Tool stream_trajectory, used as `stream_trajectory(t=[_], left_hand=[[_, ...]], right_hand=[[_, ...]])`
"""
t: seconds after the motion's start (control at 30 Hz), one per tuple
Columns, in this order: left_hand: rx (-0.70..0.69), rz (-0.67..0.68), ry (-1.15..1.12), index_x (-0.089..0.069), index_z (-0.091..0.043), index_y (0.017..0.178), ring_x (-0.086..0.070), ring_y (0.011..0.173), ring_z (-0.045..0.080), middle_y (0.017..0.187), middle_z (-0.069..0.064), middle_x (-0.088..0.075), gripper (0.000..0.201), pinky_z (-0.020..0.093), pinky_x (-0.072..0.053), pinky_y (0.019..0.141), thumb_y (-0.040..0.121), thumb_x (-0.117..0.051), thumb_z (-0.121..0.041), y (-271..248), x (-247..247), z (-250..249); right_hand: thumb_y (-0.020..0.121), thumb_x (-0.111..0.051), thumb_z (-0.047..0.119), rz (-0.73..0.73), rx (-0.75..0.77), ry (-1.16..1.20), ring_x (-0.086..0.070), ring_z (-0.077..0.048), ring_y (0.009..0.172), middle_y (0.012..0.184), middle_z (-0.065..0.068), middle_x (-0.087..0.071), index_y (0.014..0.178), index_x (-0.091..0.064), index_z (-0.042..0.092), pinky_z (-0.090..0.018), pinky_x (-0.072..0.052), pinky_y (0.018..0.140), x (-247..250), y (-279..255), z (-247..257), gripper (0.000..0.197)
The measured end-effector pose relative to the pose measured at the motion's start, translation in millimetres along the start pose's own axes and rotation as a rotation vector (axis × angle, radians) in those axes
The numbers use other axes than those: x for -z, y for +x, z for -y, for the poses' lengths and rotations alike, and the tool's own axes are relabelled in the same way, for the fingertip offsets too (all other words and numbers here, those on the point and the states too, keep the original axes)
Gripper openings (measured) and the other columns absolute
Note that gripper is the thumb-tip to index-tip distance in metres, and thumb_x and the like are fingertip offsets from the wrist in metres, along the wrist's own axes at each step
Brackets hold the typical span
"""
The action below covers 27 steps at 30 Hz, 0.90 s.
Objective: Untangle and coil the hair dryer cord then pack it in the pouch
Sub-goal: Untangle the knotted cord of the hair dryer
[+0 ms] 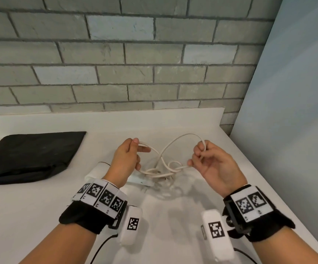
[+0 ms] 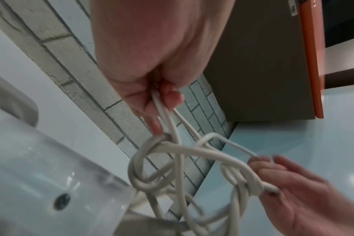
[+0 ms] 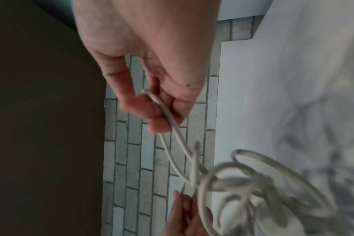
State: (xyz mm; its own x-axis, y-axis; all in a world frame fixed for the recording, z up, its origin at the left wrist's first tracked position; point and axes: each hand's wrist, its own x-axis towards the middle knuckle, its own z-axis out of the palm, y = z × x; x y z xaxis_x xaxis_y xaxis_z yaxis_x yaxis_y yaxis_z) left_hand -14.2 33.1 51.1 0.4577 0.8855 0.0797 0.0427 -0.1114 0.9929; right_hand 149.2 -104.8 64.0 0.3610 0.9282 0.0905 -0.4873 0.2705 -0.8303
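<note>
Both hands raised over the white counter (image 1: 173,216), each pinching the cream cord (image 1: 175,143). Left hand (image 1: 127,159) grips 1 strand between thumb and curled fingers. Right hand (image 1: 211,162) pinches a bend of cord at thumb and forefinger, other fingers loosely curled. Cord arcs between the hands, crosses itself, and drops into a knotted tangle (image 1: 160,171) below. Dryer (image 1: 97,171) lies on the counter under the left wrist, mostly hidden. Black pouch (image 1: 30,155) lies flat at far left, well apart.
</note>
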Motion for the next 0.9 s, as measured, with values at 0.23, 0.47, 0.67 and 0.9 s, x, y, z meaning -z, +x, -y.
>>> stream_trajectory(t=[0.23,0.47,0.67,0.9], left_hand=[[-0.059,0.191,0.185,-0.040,-0.018,0.075,-0.033,0.040,0.012,0.092,0.002,-0.073,0.027,0.025,-0.039,0.044,0.097,-0.034,-0.033,-9,-2,2],[-0.030,0.474,0.194,-0.038,-0.014,0.077,-0.034,0.044,0.006,0.079,0.006,-0.065,0.025,0.022,-0.038,0.046,0.097,-0.033,-0.030,-20,-8,2],[0.012,0.342,0.098,-0.038,-0.018,0.068,-0.027,0.040,0.006,0.055,0.001,-0.040,0.029,0.018,-0.025,0.039,0.095,-0.041,-0.027,-19,-18,-4],[0.024,0.352,-0.050,-0.041,-0.016,0.069,-0.022,0.035,0.007,0.049,0.001,-0.048,0.027,0.017,-0.016,0.038,0.094,-0.043,-0.026,-23,-27,-16]], right_hand=[[0.080,-0.048,0.024,0.018,0.129,-0.020,-0.047,-0.009,0.049,0.048,0.006,-0.045,0.079,-0.066,0.013,-0.021,-0.049,0.054,-2,2,15,0.021],[0.086,-0.039,0.015,-0.065,0.228,0.163,-0.044,-0.006,0.052,0.058,0.007,-0.051,0.087,-0.054,0.018,-0.017,-0.043,0.054,-2,8,17,0.015],[0.091,-0.044,0.007,-0.442,0.400,-1.239,-0.046,-0.020,0.101,0.118,-0.003,-0.052,0.125,-0.044,0.017,-0.026,-0.036,0.087,18,10,16,0.036],[0.085,-0.026,0.050,0.257,0.368,-1.736,-0.041,-0.016,0.087,0.100,-0.001,-0.064,0.118,-0.054,0.018,-0.033,-0.033,0.075,-7,9,-21,0.055]])
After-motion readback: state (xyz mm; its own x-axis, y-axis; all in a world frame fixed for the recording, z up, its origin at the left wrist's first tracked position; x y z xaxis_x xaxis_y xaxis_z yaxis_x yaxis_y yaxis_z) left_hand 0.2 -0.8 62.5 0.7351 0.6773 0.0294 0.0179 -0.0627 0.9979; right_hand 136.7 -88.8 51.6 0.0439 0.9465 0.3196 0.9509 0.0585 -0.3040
